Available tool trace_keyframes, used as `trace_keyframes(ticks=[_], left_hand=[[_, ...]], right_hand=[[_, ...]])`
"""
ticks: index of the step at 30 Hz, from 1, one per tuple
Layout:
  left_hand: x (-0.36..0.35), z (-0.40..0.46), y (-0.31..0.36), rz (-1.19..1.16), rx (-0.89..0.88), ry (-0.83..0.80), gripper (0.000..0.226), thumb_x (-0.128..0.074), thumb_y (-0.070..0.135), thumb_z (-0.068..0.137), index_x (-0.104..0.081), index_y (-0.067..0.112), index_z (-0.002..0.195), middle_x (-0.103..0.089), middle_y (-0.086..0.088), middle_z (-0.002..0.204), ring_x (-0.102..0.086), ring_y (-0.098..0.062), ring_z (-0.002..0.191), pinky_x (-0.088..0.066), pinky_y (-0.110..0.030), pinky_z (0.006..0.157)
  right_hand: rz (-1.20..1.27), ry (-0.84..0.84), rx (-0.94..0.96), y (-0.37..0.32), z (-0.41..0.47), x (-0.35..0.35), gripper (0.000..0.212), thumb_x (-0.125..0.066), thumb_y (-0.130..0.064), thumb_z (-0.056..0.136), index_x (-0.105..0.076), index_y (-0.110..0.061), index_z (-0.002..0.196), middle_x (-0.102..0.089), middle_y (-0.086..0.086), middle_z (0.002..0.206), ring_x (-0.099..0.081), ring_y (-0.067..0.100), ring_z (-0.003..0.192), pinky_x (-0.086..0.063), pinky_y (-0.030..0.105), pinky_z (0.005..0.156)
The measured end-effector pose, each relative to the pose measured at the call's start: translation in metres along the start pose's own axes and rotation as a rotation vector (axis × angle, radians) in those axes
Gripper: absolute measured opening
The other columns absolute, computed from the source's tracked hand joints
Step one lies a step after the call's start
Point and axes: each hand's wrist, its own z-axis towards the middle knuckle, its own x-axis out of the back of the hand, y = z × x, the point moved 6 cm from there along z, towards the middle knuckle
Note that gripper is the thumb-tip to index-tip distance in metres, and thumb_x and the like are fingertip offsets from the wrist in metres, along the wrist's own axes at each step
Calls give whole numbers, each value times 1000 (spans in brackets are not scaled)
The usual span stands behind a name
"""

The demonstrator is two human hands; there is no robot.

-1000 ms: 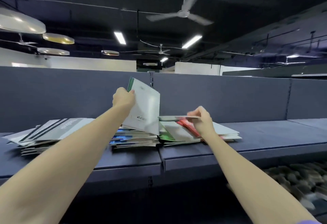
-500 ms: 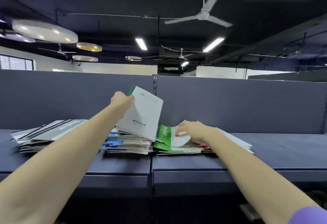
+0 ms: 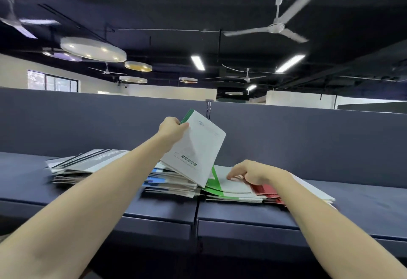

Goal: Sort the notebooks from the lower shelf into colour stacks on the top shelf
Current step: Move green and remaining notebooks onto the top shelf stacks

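Held notebook (image 3: 195,147) white, green-edged; stacks (image 3: 169,183) — grey black-striped, blue, green-and-white, red — on dark blue shelf (image 3: 352,203).

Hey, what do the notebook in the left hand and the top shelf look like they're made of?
Held notebook: likely thin card cover over paper, matte white back with a green spine; it stays flat while held by one corner. Top shelf: dark blue, matte, rounded soft-looking front edge, possibly padded fabric or vinyl; hard to confirm.

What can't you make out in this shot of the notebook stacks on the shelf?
Head view only:
- Blue stack: its top, hidden by the held notebook and left forearm.
- Red stack: mostly covered by the right hand.
- Print on the held notebook: too small.
- Lower shelf: hidden below the top shelf.
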Motion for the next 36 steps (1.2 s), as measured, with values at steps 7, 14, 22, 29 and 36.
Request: trace_keyframes(ticks=[7, 14, 22, 29, 36], left_hand=[[-6, -9, 40, 89, -224, 11, 28, -56, 33, 98, -48, 13, 80, -54, -2, 75, -46, -21, 66, -37, -32, 61], [-8, -31, 81, 268, -466, 71, 23, -52, 38, 101, -54, 19, 88, -60, 4, 81, -56, -20, 71, -42, -31, 60], [-6, -63, 113, 332, -873, -14, 15, -48, 41, 102, -54, 27, 98, -68, 6, 90, -62, -21, 79, -54, -42, 72], [-12, -79, 105, 530, -1151, -65, 20, -43, 35, 105, -53, 18, 109, -61, 4, 94, -51, -18, 80, -46, -36, 66], [-20, -44, 17, 712, -873, -287, 32, -44, 10, 100, -60, 27, 122, -59, 7, 123, -53, -19, 112, -46, -39, 92]], right_hand=[[698, 280, -31, -22, -1, 21, 25, -41, -4, 102, -65, -5, 111, -72, 9, 87, -64, 17, 71, -52, 29, 64], [1454, 203, -106, -38, -13, 20, 41, -42, -40, 107, -59, -3, 116, -72, 15, 84, -67, 21, 65, -51, 26, 50], [1906, 85, -66, -42, -26, 11, 46, -38, -46, 105, -45, -12, 135, -70, 28, 109, -74, 33, 81, -61, 32, 54], [2141, 105, 122, -29, -26, 7, 54, -56, -29, 93, -49, 3, 136, -57, 34, 130, -68, 45, 98, -63, 44, 69], [1652, 412, -89, -12, -10, -5, 21, -65, 2, 91, -65, -1, 112, -71, 14, 98, -71, 13, 72, -57, 22, 67]])
